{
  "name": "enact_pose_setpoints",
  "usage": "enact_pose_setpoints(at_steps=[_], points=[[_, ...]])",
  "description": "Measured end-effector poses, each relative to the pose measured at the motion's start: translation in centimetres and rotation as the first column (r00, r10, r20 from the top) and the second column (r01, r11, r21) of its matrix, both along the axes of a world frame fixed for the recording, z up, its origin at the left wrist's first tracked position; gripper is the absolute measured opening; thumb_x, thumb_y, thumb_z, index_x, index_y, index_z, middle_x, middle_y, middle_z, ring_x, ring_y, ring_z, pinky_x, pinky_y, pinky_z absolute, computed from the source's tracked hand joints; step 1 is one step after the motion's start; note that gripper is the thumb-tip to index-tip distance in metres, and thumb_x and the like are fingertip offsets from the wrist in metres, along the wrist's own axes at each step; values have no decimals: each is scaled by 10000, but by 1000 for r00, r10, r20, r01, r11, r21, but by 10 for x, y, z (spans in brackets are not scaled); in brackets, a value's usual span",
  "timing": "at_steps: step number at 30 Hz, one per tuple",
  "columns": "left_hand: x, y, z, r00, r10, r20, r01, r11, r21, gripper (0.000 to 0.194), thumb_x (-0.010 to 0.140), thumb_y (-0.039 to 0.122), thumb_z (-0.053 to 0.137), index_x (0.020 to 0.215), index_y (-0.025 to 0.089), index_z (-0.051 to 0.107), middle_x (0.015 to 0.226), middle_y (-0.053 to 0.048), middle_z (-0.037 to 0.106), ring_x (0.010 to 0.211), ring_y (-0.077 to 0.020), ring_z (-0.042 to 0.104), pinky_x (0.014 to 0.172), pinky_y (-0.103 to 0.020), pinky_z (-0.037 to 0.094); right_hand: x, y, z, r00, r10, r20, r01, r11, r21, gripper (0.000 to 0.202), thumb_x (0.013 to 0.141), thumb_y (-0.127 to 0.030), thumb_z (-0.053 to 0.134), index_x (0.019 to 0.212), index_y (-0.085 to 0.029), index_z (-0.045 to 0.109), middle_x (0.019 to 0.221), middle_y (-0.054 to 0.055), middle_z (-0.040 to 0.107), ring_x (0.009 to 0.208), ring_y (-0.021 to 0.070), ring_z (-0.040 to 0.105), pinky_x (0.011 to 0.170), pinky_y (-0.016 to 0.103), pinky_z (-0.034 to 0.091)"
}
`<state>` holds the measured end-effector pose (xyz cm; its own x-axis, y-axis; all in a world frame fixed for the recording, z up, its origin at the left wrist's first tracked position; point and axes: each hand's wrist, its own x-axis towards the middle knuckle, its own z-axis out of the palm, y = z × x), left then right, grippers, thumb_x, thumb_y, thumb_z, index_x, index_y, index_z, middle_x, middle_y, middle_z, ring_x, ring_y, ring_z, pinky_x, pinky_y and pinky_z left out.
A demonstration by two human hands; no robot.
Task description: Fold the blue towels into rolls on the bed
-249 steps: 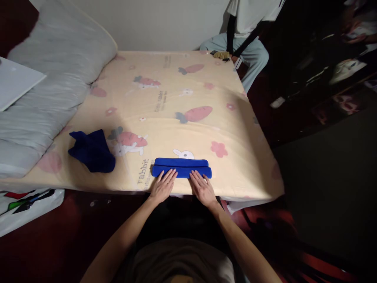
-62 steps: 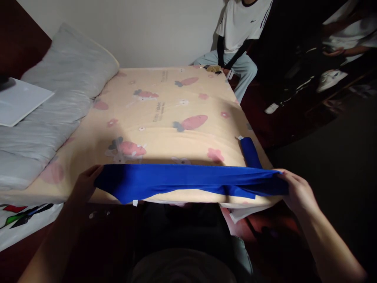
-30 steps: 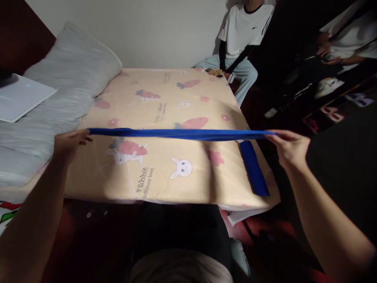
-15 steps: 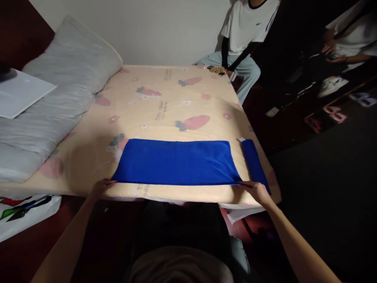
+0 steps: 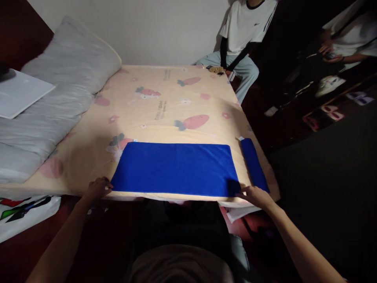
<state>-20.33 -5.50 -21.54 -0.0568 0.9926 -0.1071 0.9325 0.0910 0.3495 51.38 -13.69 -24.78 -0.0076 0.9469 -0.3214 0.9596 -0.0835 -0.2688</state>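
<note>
A blue towel [image 5: 176,169] lies spread flat on the bed near its front edge, in a wide rectangle. At its near left corner my left hand [image 5: 98,188] is closed, fingertips pinched at the cloth. My right hand [image 5: 255,196] pinches the near right corner in the same way and casts a shadow on the fabric. Just beyond that hand, a rolled blue towel [image 5: 253,165] with a small white tag lies along the bed's right side, apart from the flat one.
The bed [image 5: 165,114] has a sheet with carrot prints. A grey quilt [image 5: 67,70] and a white board [image 5: 23,92] are at the left. A person [image 5: 241,43] sits at the far right corner. Slippers [image 5: 332,112] stand by a dark reflective surface at the right.
Both hands have come slightly down and nearer to me, drawing the towel's near edge toward the bed's front edge. The towel now lies flatter. The rolled towel has stayed in place.
</note>
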Motion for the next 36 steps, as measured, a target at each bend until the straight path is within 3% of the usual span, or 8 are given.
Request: enact_pose_setpoints(at_steps=[4,7,12,15,21,24,33,36], points=[[76,25,-12,987,-136,-84,140,989,52,244,789,312,559,870,213,767,1123,-146,721,1131,-325,615,1038,-468,424,-77,37,0,999,0,35,-12,945,326,356,931,-351,459,993,-172,761,935,148,750,863,262,715,817,362,541],[177,31,-36,924,-368,-104,380,914,142,512,895,189,406,1378,165,577,1464,-142,545,1382,-271,458,1138,-429,355,-170,63,-18,995,100,-14,-87,920,383,455,956,-258,390,1336,-148,614,1342,159,625,1227,271,595,1022,406,466],[306,7,-79,861,-501,-84,508,845,170,609,958,168,316,1567,163,301,1606,-111,347,1503,-215,282,1214,-425,258,-281,73,-55,970,212,-118,-155,915,373,559,972,-179,283,1518,-130,396,1584,113,340,1480,236,300,1175,452,298],[284,-1,-89,887,-449,-105,460,878,130,567,1010,293,310,1571,211,298,1617,-95,319,1510,-226,265,1230,-466,207,-258,64,-67,978,183,-101,-131,913,387,528,1013,-282,320,1517,-152,406,1587,115,336,1488,251,280,1202,465,235],[102,3,-79,970,-54,-237,78,993,92,588,1021,398,293,1567,183,302,1619,-148,294,1502,-286,276,1202,-537,213,-96,19,-75,988,-147,49,103,859,501,570,1027,-434,329,1505,-138,424,1563,170,374,1464,294,327,1172,500,274],[69,1,-72,967,-53,-249,85,989,121,594,1020,381,289,1564,142,303,1600,-179,323,1488,-304,308,1198,-554,206,-66,7,-74,981,-171,89,106,867,487,586,1028,-434,314,1533,-143,372,1572,159,361,1468,284,321,1183,504,253],[277,36,-74,860,-490,-138,508,849,148,581,1027,263,244,1591,133,194,1636,-97,269,1528,-206,202,1251,-437,161,-254,89,-61,974,214,-73,-153,861,485,543,1044,-288,290,1562,-125,296,1588,132,334,1496,218,257,1210,442,218],[304,61,-79,847,-515,-132,528,842,109,567,1029,269,252,1586,163,228,1641,-75,262,1527,-191,206,1252,-433,170,-273,123,-63,966,245,-85,-184,880,439,522,1040,-280,292,1530,-120,370,1591,128,326,1495,223,259,1207,447,224]])
